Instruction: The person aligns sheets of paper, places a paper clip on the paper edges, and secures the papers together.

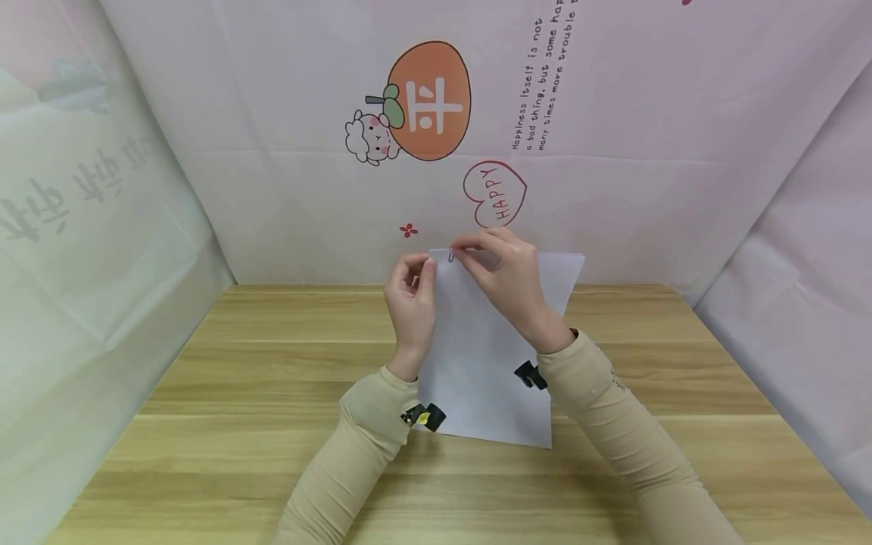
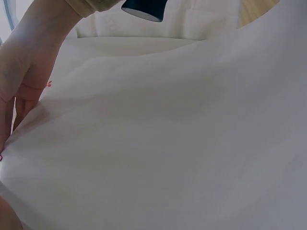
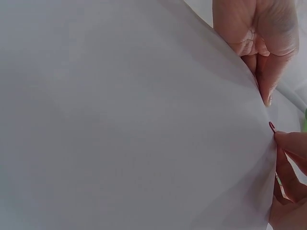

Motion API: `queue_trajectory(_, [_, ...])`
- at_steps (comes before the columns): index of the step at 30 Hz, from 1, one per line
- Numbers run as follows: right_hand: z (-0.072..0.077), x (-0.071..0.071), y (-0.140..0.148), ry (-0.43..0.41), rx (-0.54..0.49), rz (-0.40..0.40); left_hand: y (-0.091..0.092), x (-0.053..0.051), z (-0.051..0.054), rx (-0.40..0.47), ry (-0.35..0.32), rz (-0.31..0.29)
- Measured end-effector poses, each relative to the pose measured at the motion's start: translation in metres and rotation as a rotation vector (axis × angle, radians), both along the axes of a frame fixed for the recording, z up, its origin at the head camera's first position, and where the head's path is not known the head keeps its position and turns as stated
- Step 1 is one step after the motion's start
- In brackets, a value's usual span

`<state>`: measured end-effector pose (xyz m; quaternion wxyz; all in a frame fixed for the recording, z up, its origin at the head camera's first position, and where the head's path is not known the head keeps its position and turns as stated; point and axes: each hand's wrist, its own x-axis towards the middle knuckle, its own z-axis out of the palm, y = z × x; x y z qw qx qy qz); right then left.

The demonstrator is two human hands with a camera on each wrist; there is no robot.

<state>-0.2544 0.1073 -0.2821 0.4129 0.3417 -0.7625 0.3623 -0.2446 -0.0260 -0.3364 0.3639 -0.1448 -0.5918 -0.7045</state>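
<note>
White paper (image 1: 487, 363) is held up in front of me, its top right corner showing a doubled edge. At the top left corner my left hand (image 1: 413, 303) pinches it between thumb and fingers. A small red paper clip (image 3: 272, 126) sits on the paper's top edge, a little right of that corner. My right hand (image 1: 507, 276) pinches the clip between thumb and forefinger. In the left wrist view the paper fills most of the picture, and the right hand (image 2: 29, 62) shows at the upper left. The far side of the paper is hidden.
A wood-grain table (image 1: 272, 424) lies below the paper. Behind it hangs a pale printed cloth (image 1: 306, 212) with an orange fruit drawing and lettering, and more cloth closes both sides. Each sleeve carries a small black wrist camera (image 1: 531, 375).
</note>
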Motion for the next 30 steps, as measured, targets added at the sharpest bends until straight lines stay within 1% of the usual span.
queue_trajectory(12, [-0.0014, 0.0002, 0.0015, -0.006, 0.006, 0.012, 0.0003, -0.0008, -0.0011, 0.007, -0.002, -0.001])
queue_trajectory(19, [-0.0026, -0.0003, 0.0015, -0.013, 0.014, 0.003, 0.0007, -0.0001, -0.0007, 0.014, -0.007, -0.007])
queue_trajectory(24, [-0.0029, -0.0007, 0.0018, -0.009, 0.006, 0.016, 0.0008, -0.0001, -0.0009, 0.012, 0.004, -0.002])
queue_trajectory(30, [-0.0030, -0.0013, 0.0018, -0.006, 0.006, 0.011, 0.0010, 0.0004, -0.0003, 0.015, 0.010, 0.005])
